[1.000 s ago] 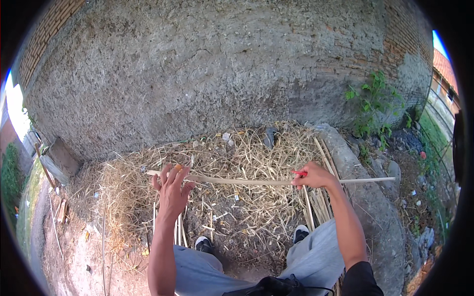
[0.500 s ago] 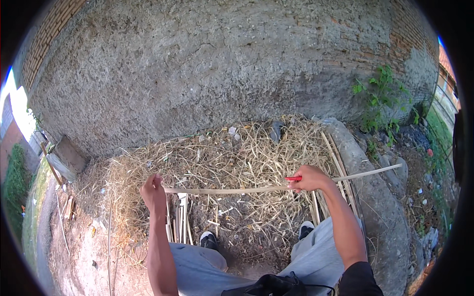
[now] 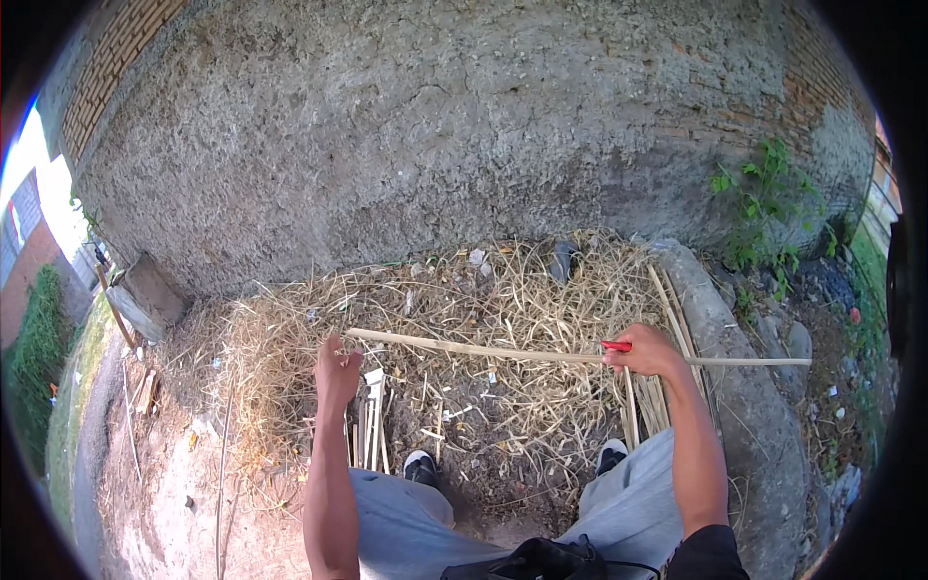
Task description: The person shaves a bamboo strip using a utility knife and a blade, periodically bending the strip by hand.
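A long, pale bamboo strip (image 3: 464, 348) stretches across in front of me and runs out past my right wrist. My right hand (image 3: 646, 351) is closed around it and also grips a small red tool (image 3: 616, 345), most of which the fingers hide. By the strip's left end is my left hand (image 3: 337, 369), its fingers bent and apart with nothing visible in them. The strip's end shows just above and to the right of those fingertips. Below the strip spreads a heap of curly bamboo shavings (image 3: 541, 300).
A rough plastered wall (image 3: 406, 145) rises ahead. Bundled strips (image 3: 369, 425) lie by my left foot, with more strips (image 3: 650, 401) near my right foot. A concrete edge (image 3: 710, 309) borders the right side, beside a leafy plant (image 3: 764, 213). A block (image 3: 145, 300) stands left.
The strip's left end has risen and now tilts upward, slightly farther from me. My left hand has come away from that end; my right hand still holds the strip and red tool.
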{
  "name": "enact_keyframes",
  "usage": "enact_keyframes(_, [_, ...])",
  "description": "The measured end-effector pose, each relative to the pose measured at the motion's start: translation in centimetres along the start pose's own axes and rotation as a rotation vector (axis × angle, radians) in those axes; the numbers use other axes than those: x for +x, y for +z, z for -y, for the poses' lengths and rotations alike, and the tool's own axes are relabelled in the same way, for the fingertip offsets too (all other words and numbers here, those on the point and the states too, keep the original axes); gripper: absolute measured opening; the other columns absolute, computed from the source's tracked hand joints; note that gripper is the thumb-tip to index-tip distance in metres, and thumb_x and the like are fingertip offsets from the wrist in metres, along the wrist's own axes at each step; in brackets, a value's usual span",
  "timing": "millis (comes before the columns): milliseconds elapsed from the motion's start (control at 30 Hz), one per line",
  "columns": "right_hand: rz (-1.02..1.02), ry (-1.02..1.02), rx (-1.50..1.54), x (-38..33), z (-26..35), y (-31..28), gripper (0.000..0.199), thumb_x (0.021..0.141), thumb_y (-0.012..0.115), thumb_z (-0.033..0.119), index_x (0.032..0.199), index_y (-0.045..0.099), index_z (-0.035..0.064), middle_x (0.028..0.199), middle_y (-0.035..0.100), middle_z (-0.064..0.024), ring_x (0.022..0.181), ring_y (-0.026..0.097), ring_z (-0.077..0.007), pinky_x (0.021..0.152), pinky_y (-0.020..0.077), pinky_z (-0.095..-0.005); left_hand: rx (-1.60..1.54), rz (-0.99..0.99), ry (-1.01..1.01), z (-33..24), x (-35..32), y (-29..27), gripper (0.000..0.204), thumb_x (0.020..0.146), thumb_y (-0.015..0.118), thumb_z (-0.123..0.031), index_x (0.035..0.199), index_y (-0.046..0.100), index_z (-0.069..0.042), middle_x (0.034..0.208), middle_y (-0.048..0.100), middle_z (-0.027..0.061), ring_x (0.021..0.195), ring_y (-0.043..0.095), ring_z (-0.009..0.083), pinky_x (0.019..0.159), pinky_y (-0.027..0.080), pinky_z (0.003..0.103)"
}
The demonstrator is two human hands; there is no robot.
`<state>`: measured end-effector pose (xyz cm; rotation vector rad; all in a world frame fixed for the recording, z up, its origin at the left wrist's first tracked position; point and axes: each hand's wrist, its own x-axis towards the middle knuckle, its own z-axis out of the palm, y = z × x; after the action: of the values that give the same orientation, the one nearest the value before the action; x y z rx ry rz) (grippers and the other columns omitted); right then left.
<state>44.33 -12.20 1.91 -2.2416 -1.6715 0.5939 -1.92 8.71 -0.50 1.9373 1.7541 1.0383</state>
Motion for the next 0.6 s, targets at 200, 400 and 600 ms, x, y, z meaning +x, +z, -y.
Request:
enact_keyframes(200, [0.029,0.002,0.005,0.0,-0.8,-0.1,0.033,0.079,0.074,0.047,0.073,0.076,0.0152,0.065,0.066,-0.0057,0.065,0.064,-0.0236,0.066,0.0495,-0.0384,-0.815,-0.015,-0.204,-0.8,1.0,1.4,0.033,0.095,0.061,-0.007,0.125,0.054,0.004,0.107,0.065,0.0147,0.093,0.067,0.0198,0.072,0.058,0.03])
enact_keyframes(400, [-0.113,0.014,-0.006,-0.1,-2.5,0.7,0.029,0.082,0.072,0.044,0.078,0.076,0.0162,0.072,0.069,-0.0077,0.072,0.067,-0.0272,0.07,0.0508,-0.0404,-0.938,-0.096,-0.175,-0.8,1.0,2.1,0.023,0.092,0.064,-0.002,0.114,0.06,0.002,0.092,0.067,0.0094,0.082,0.067,0.015,0.063,0.056,0.025])
enact_keyframes(600, [-0.129,0.076,-0.017,-1.2,-1.0,-0.1,0.028,0.082,0.072,0.045,0.087,0.076,0.0169,0.076,0.07,-0.0087,0.077,0.068,-0.0293,0.073,0.0516,-0.0424,-0.871,-0.057,-0.245,-1.3,0.6,1.9,0.023,0.093,0.064,-0.005,0.114,0.058,0.0,0.093,0.065,0.007,0.084,0.067,0.0142,0.063,0.056,0.026])
